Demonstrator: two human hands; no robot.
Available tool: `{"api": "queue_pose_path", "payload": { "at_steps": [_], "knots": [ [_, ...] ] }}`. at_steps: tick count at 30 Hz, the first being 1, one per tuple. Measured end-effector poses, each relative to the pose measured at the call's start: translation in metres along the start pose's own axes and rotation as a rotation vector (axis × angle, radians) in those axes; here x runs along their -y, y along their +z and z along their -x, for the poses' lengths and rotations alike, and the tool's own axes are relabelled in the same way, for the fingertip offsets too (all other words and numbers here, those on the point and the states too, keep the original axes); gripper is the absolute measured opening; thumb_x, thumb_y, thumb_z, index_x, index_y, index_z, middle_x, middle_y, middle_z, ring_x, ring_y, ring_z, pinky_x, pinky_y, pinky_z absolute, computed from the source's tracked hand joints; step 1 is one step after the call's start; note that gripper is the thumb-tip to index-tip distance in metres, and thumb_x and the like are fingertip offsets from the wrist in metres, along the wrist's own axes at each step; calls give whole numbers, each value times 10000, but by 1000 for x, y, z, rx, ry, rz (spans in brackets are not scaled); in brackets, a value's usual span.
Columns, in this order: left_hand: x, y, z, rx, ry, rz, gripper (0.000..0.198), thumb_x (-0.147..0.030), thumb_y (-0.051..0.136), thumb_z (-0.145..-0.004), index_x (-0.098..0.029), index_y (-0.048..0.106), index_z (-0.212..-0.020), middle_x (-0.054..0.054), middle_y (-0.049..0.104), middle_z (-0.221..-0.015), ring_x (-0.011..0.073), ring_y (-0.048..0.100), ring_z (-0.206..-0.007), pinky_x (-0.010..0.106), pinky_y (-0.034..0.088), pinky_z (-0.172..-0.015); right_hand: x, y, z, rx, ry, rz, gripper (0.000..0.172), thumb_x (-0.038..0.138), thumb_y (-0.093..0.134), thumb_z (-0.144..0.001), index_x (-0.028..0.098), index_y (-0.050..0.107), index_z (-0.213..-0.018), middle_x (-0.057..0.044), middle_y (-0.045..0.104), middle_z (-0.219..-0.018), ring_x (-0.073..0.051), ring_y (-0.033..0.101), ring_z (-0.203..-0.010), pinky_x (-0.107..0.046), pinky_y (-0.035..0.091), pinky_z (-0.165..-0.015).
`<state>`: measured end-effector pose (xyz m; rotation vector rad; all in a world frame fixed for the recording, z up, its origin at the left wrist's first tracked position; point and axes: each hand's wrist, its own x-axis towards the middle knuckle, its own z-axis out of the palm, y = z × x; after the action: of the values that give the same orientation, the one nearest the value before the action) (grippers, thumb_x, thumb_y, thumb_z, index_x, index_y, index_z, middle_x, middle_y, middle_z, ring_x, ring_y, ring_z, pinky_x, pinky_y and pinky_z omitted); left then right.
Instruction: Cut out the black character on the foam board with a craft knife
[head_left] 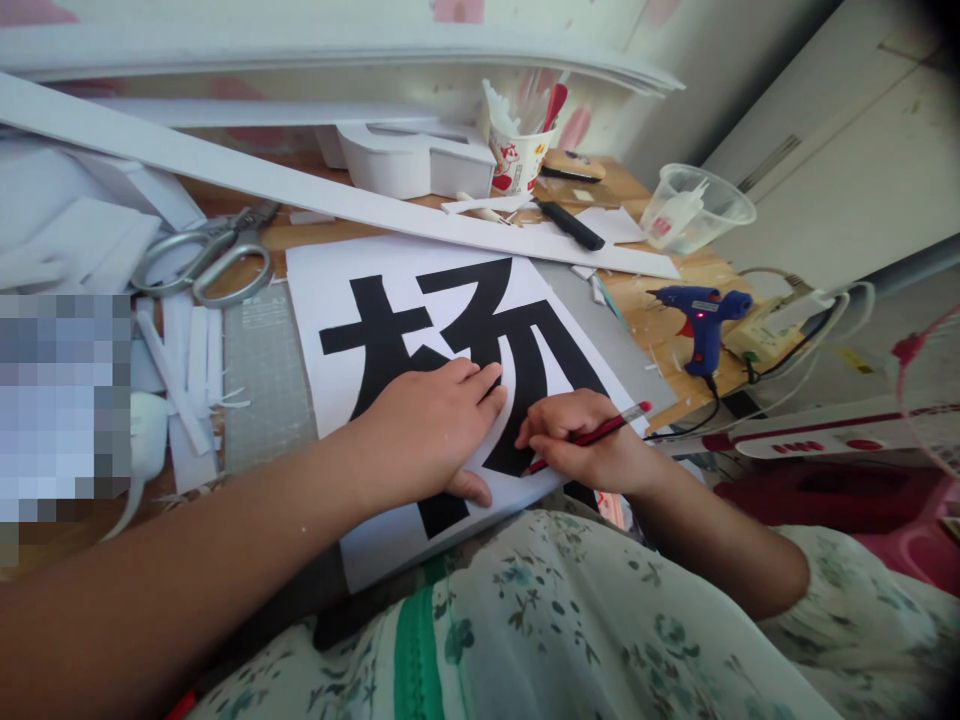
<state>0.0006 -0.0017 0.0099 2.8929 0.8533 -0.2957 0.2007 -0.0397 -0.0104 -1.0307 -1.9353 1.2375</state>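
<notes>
A white sheet (397,260) printed with a large black Chinese character lies on the grey cutting mat (262,390), its near edge reaching the table's front. My left hand (442,420) rests flat on the sheet, with the fingers pointing right and the thumb stretched toward me. In my right hand (585,440) is a slim red and black pencil (611,424). Its tip touches or hovers just by the lower end of a curved black stroke; I cannot tell which. The right hand's side leans on the paper's lower right part.
Large scissors (214,255) lie at left beside white foam strips (196,360). One long white strip (360,205) crosses behind the sheet. A blue glue gun (701,315) stands at right with its cord. Behind are a paper cup (517,155), a black marker (570,225) and a clear plastic bowl (724,205).
</notes>
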Motion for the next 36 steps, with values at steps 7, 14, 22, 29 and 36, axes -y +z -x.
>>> {"api": "queue_pose_path", "payload": {
  "at_steps": [7,14,22,29,36],
  "knots": [
    [1,1,1,-17,6,-7,933,-700,642,-618,-121,459,-1326,158,355,-1472,313,393,-1250,344,450,-798,-3,-2,0,18,-53,0,386,145,524,-785,210,301,-476,30,478,-526,-134,609,-629,-239,480,-529],
    [1,1,1,-19,3,-4,916,-691,648,-619,-129,469,-1320,162,352,-1472,323,387,-1255,363,446,-828,-4,-2,-1,33,-51,-17,387,167,531,-781,212,305,-470,35,461,-512,-131,596,-610,-256,479,-558],
    [1,3,1,-48,16,-27,929,-716,629,-620,-119,465,-1314,156,366,-1466,322,412,-1237,365,474,-794,-9,7,17,-374,129,-384,301,259,639,-773,217,402,-591,63,466,-513,-126,566,-530,-242,446,-473],
    [1,3,1,-32,3,-52,957,-718,630,-618,-115,433,-1335,142,338,-1484,350,398,-1248,408,488,-799,-12,16,30,-436,62,-141,360,188,610,-772,209,356,-517,36,501,-523,-111,504,-513,-274,437,-521],
    [1,5,0,-43,4,-52,968,-727,632,-606,-124,430,-1336,131,337,-1486,347,407,-1239,409,489,-803,-13,15,28,-375,37,27,356,178,597,-771,204,367,-500,36,480,-512,-96,469,-480,-254,408,-480]
  ]
}}
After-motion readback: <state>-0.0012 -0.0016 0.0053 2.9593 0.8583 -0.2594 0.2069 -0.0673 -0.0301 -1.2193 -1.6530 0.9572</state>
